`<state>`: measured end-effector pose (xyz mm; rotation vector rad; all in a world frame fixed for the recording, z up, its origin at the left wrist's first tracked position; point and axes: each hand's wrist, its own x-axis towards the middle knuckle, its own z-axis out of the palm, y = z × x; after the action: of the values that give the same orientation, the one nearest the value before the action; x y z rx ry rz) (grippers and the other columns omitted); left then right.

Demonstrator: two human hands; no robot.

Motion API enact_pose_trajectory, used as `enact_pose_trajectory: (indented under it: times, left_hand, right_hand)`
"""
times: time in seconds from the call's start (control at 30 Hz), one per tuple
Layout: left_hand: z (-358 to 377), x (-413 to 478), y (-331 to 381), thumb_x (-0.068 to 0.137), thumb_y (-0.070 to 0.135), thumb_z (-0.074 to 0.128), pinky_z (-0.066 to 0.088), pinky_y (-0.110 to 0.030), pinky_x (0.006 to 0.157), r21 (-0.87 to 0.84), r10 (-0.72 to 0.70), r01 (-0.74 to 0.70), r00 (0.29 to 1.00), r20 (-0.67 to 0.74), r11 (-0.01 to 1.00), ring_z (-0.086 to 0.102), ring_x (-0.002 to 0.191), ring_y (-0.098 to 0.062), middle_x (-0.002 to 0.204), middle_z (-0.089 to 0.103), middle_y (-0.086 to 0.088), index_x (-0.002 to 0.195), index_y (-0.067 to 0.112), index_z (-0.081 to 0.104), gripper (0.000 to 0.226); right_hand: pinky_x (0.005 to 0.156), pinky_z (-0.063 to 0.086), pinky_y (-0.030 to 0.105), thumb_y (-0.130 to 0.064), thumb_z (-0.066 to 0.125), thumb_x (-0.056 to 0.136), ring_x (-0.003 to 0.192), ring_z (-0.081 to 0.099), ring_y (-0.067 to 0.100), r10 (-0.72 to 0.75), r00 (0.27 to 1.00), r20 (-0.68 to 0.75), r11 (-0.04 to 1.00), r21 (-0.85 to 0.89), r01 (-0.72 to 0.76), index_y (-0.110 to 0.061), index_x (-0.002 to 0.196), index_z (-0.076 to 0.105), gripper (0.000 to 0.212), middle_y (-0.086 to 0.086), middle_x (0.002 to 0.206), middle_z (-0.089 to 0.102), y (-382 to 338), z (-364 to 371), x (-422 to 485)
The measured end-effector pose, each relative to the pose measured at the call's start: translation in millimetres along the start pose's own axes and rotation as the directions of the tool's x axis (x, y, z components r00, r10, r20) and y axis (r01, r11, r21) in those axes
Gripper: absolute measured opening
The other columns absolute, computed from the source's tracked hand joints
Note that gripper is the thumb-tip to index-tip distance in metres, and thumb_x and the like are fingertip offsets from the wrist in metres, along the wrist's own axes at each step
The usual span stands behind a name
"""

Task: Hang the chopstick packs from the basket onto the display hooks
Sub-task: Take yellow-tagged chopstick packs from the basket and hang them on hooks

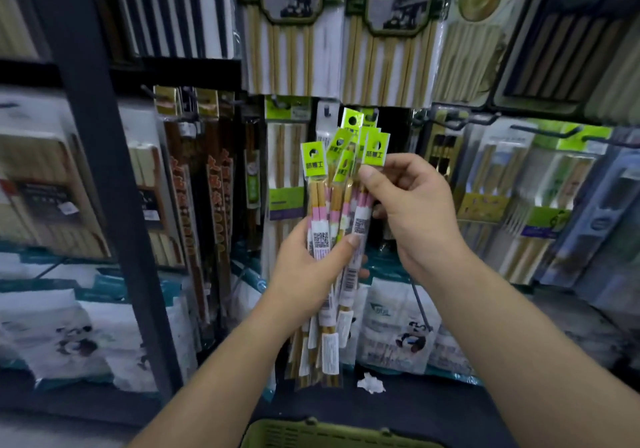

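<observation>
A display wall [346, 49] full of hanging chopstick packages fills the whole view, and a dark upright post [104, 170] crosses it on the left. Below, white bags with a panda print [398, 326] stand on the lower shelf. At the bottom edge only the rim of a green basket [311, 435] is visible. In the middle, in front of the wall, is the bundle of chopstick packs [323, 202], upright and a little fanned at the top, well above the basket. The left hand [308, 267] grips this bundle around its middle, with the thumb pressed across the front. The right hand [415, 205] is just beside it on the right, and its thumb and fingers pinch the green header card [376, 151] of one pack at the top of the fan. Black display hooks [554, 132] stick out of the wall to the right of the hands. A small crumpled white paper [370, 383] lies below the bundle.
</observation>
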<state>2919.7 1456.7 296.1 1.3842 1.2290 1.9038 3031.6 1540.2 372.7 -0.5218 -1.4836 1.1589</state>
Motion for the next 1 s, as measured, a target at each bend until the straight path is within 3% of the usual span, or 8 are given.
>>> enact_pose_trajectory:
  times: [0.17,0.3,0.37,0.5,0.57,0.63,0.77,1.0]
  left_hand:
    - [-1,5,0,0.098,0.015,0.069,0.053,-0.007,0.067,-0.015,0.032,-0.032,0.999,-0.043,0.999,0.072,0.09,0.005,0.103,0.076,0.025,0.116,0.03,0.064,0.024]
    - [-9,8,-1,0.096,0.03,0.072,0.05,-0.005,0.077,0.094,0.026,-0.016,0.994,-0.104,0.995,0.067,0.102,0.009,0.11,0.072,0.029,0.118,0.04,0.064,0.025]
    - [-13,8,-3,0.096,0.037,0.072,0.05,-0.011,0.08,0.128,0.003,0.013,0.992,-0.125,0.992,0.065,0.103,0.011,0.112,0.07,0.031,0.121,0.043,0.063,0.027]
    - [-17,9,-5,0.091,0.047,0.072,0.05,-0.024,0.091,0.123,-0.014,0.034,0.987,-0.16,0.992,0.064,0.108,0.007,0.116,0.07,0.027,0.123,0.044,0.063,0.033]
    - [-18,9,-4,0.096,0.036,0.07,0.058,-0.025,0.083,0.087,-0.016,0.029,0.989,-0.148,0.996,0.071,0.1,-0.001,0.107,0.076,0.017,0.111,0.047,0.067,0.019]
    - [-18,9,-2,0.1,0.023,0.067,0.062,-0.028,0.069,0.021,-0.046,0.049,0.992,-0.121,0.999,0.077,0.087,-0.016,0.095,0.08,0.001,0.099,0.046,0.069,0.023]
    - [-22,8,0,0.101,0.02,0.065,0.062,-0.033,0.065,-0.035,-0.081,0.077,0.99,-0.118,0.996,0.078,0.084,-0.028,0.091,0.078,-0.01,0.102,0.04,0.068,0.02]
    - [-22,9,-1,0.099,0.025,0.068,0.064,-0.04,0.069,0.001,-0.081,0.082,0.991,-0.11,0.997,0.078,0.085,-0.023,0.095,0.078,-0.003,0.104,0.04,0.07,0.016]
  right_hand:
    - [0.06,0.05,0.018,-0.012,0.081,0.084,0.075,0.064,0.012,0.033,0.999,-0.003,0.992,0.126,-0.032,-0.017,0.093,0.071,0.014,-0.001,0.082,0.069,-1,7,9]
    - [0.056,0.049,0.023,-0.019,0.078,0.088,0.081,0.063,0.019,0.108,0.993,-0.043,0.981,0.165,-0.1,-0.016,0.093,0.073,0.008,0.009,0.092,0.07,-2,9,16]
    - [0.054,0.048,0.024,-0.024,0.073,0.093,0.08,0.061,0.019,0.115,0.991,-0.062,0.985,0.136,-0.106,-0.018,0.091,0.075,0.007,0.014,0.095,0.07,-5,9,20]
    - [0.053,0.047,0.021,-0.026,0.067,0.098,0.07,0.059,0.014,0.054,0.995,-0.087,0.997,0.053,-0.05,-0.019,0.082,0.074,0.019,0.006,0.081,0.067,-13,12,29]
    - [0.053,0.046,0.019,-0.025,0.066,0.099,0.066,0.057,0.013,0.039,0.994,-0.099,0.999,0.03,-0.036,-0.018,0.078,0.073,0.023,0.005,0.076,0.064,-18,14,33]
    - [0.053,0.045,0.018,-0.025,0.065,0.099,0.063,0.055,0.012,0.03,0.994,-0.104,1.0,0.011,-0.029,-0.019,0.074,0.071,0.026,0.005,0.072,0.062,-20,15,36]
    - [0.052,0.045,0.017,-0.024,0.066,0.098,0.061,0.054,0.011,0.034,0.992,-0.124,0.999,-0.025,-0.038,-0.021,0.068,0.07,0.03,0.003,0.068,0.061,-18,17,40]
    - [0.082,0.057,0.039,-0.028,0.067,0.097,0.074,0.062,0.015,0.056,0.987,-0.148,0.99,-0.119,-0.074,-0.018,0.08,0.076,0.022,0.004,0.075,0.068,-4,16,47]
